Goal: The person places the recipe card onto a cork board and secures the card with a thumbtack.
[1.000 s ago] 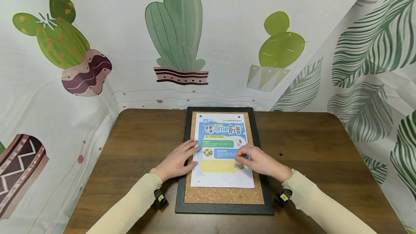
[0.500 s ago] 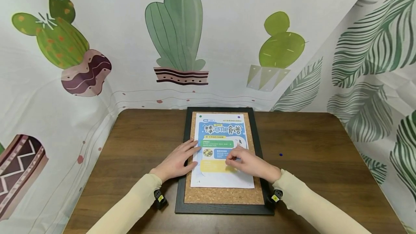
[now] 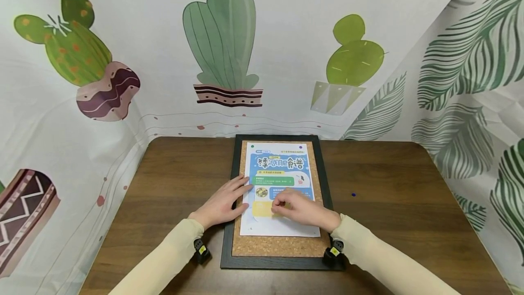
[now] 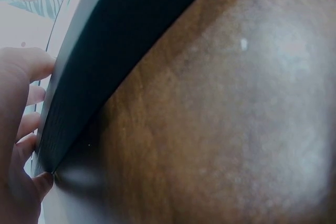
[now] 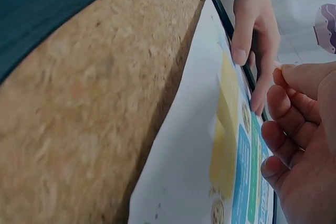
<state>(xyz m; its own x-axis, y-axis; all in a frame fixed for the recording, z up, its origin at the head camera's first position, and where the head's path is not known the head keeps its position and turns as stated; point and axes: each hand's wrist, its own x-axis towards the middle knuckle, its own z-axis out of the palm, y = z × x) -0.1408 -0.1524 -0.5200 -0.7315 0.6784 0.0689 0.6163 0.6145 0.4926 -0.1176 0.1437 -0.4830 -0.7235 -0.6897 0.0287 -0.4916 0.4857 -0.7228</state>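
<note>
The right hand, just right of centre and below the middle of the head view, has thumb and index finger pinched together over the sheet; the right wrist view shows a small pale thing at their tips, perhaps a pin. The left hand, left of it, is relaxed and grasps nothing: its fingers spread over the board's left side, tips on the sheet's left edge.

The sheet lies on the board, centre and lower centre, with a green pin at its upper left corner and a purple pin at its upper right. A blue pin lies loose on the table, right of the board.

The step looks like fixing the sheet's lower part, the top seeming done. The next move probably calls for lining the pinch up with a lower corner and pressing straight down while the left hand steadies the sheet.

The right hand covers part of the lower print. Tiny marks near the lower corners could be print or pins. In the left wrist view, that hand is cut off at the left edge.
</note>
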